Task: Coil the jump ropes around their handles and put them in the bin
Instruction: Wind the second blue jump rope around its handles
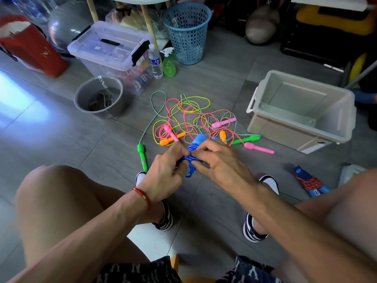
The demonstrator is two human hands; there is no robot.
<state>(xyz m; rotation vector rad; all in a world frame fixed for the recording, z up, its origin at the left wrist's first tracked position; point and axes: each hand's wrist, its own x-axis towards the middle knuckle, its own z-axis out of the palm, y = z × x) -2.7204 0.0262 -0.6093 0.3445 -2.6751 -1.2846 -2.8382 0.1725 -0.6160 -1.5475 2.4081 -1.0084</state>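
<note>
Both hands hold a blue jump rope [193, 152] above the floor, its cord wound around the blue handles. My left hand [165, 174] pinches the coil from the left and my right hand [220, 162] grips it from the right. Behind them a tangle of jump ropes [189, 117] lies on the floor, with green, orange and pink handles. The beige open bin [302, 111] stands at the right with nothing visible inside. A coiled red-and-white rope with blue handles [310, 181] lies on the floor near my right knee.
A grey bucket [100, 97], a clear lidded storage box [114, 52], a water bottle [155, 62], a green spray bottle [169, 64] and a blue mesh basket [187, 31] stand at the back. A red bag [30, 43] is far left. My knees and feet frame the floor.
</note>
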